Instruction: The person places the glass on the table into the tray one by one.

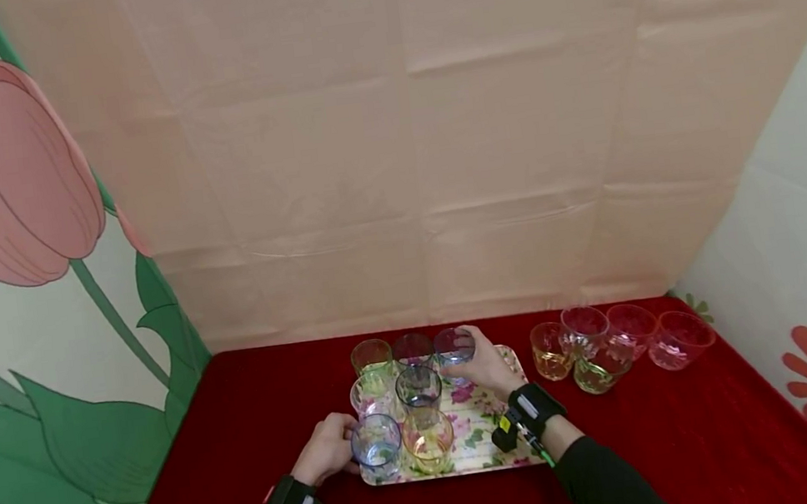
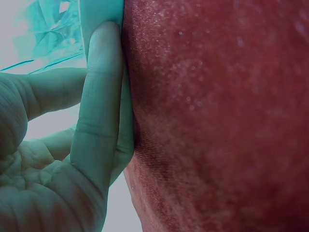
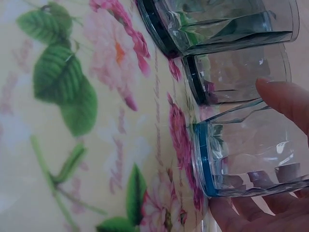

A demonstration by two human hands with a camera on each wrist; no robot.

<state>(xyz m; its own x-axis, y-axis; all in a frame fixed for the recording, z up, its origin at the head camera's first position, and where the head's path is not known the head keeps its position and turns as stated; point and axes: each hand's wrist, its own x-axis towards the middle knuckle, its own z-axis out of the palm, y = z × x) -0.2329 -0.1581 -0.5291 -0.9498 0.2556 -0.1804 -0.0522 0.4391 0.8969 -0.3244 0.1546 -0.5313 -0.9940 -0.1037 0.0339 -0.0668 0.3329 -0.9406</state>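
Note:
A pale blue glass [image 3: 246, 169] stands at the back of the flowered tray [image 1: 498, 442]. My right hand [image 1: 489, 367] grips it, thumb on one side and fingers on the other. My left hand [image 1: 328, 448] is at the tray's left edge, straight fingers touching the rim, as the left wrist view shows. Close beside those fingers stands another blue glass [image 1: 376, 443] at the front left corner. A yellow glass [image 1: 429, 442], a dark grey glass [image 1: 418, 386], a purplish glass [image 1: 412, 348], a green glass [image 1: 372, 357] and a pale greenish glass [image 1: 372, 394] are also on the tray.
Right of the tray, an amber glass [image 1: 551, 351], a green glass [image 1: 597, 373] and several pink glasses [image 1: 632, 325] stand close together on the red cloth [image 1: 667, 430]. A beige sheet [image 1: 407, 159] hangs behind the table. Flower-patterned panels flank both sides.

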